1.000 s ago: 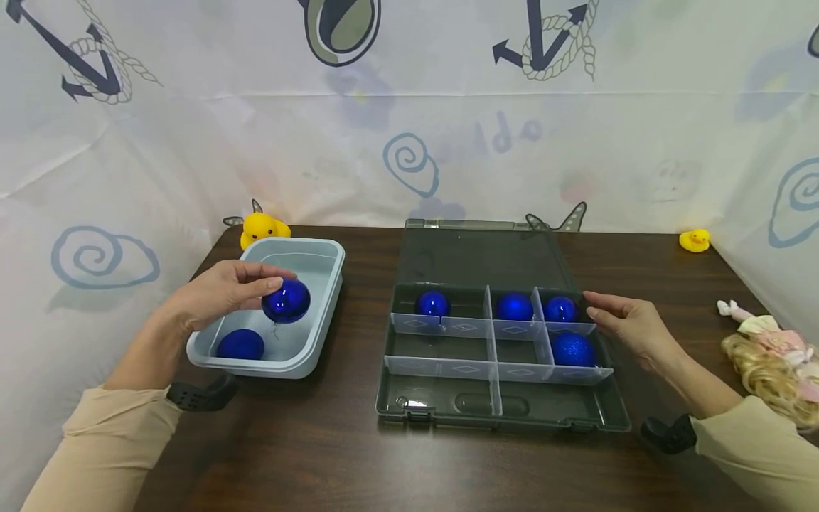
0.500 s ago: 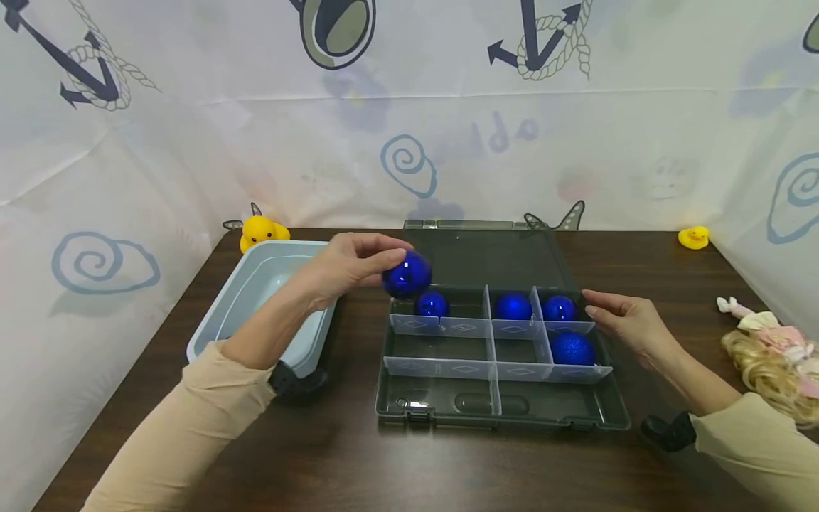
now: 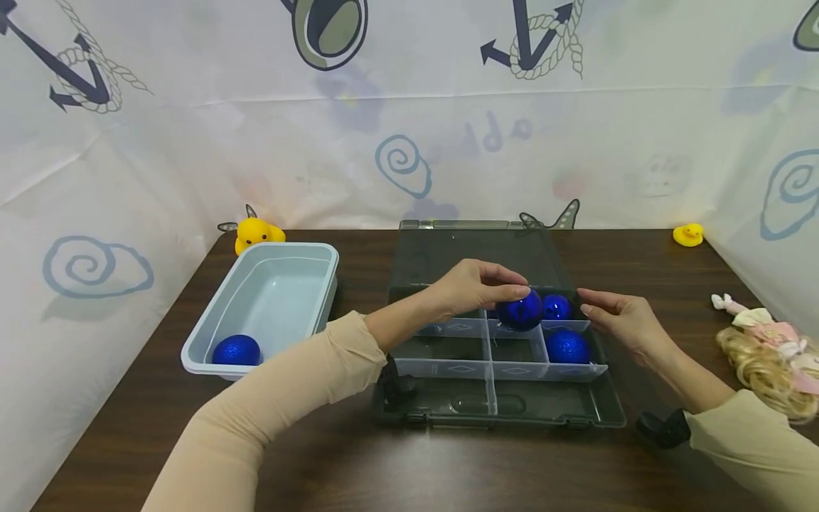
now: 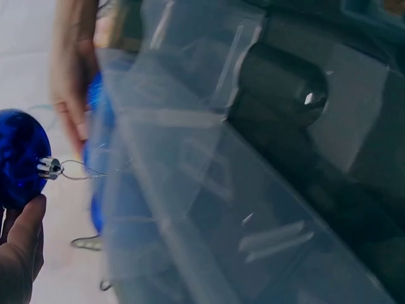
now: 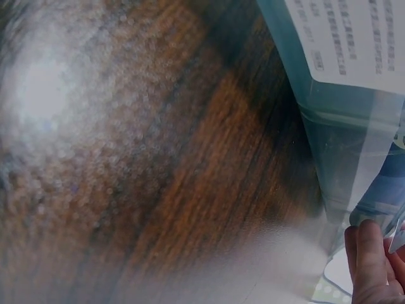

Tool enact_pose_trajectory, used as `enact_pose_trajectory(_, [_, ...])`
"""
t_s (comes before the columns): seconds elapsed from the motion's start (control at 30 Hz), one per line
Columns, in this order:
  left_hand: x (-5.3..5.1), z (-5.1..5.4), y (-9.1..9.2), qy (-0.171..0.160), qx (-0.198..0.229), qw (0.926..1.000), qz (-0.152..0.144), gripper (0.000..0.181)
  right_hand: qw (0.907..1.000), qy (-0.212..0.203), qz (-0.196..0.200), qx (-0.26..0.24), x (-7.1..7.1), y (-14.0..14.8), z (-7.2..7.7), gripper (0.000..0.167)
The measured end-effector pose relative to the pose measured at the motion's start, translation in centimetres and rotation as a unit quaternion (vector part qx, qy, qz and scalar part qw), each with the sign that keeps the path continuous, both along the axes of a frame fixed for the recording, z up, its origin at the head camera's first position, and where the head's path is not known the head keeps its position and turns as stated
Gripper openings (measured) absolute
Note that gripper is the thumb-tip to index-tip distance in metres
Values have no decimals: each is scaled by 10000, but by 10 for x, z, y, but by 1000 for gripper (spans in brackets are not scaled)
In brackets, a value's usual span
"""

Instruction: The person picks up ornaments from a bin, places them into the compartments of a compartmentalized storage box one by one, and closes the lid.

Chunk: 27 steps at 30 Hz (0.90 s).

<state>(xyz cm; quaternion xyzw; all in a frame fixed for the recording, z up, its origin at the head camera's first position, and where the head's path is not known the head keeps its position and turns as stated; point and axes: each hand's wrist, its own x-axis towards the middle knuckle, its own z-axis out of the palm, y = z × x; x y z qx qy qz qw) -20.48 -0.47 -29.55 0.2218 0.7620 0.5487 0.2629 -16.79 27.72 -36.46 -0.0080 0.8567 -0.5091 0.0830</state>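
Note:
My left hand (image 3: 470, 288) pinches a shiny blue Christmas bauble (image 3: 520, 311) over the middle of the divided plastic box (image 3: 544, 395). In the left wrist view, the silver cap and wire loop of the bauble (image 4: 20, 158) point sideways. My right hand (image 3: 630, 323) grips the box's right wall near its back corner with thumb and fingers. A shiny bauble (image 3: 557, 307) sits in the back right compartment, with a glittery bauble (image 3: 568, 347) in the one before it. The left arm and held bauble hide most of the back row's left and middle compartments.
A pale blue tub (image 3: 333, 267) stands left with a glittery blue bauble (image 3: 236, 350) inside. The box's lid (image 3: 473, 249) lies back behind it. Yellow ducks (image 3: 256, 233) sit at the back edge; a doll (image 3: 774, 348) lies far right. A cloth backdrop (image 3: 288, 156) surrounds the table.
My left hand has carried the shiny bauble from above the tub rightward to the box's middle, leaving one bauble in the tub. My right hand has kept its place on the box.

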Motion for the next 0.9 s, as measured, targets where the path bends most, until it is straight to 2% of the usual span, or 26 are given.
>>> enact_pose_trajectory(0.13, [1, -11, 6, -116, -19, 9999, -7, 29, 10000, -9, 8, 91, -1, -1, 0, 50])
enact_pose_trajectory(0.37, [2, -22, 4, 306, -516, 9979, -243, 30, 10000, 29, 29, 79, 0, 0, 3, 51])
enact_pose_trajectory(0.53, [5, -29, 4, 448, -711, 9955, -433, 32, 10000, 35, 39, 13, 0, 1, 2, 51])
enact_pose_trajectory(0.9, [8, -32, 6, 797, -955, 9899, -676, 35, 9999, 81, 65, 34, 1, 1, 1, 50])
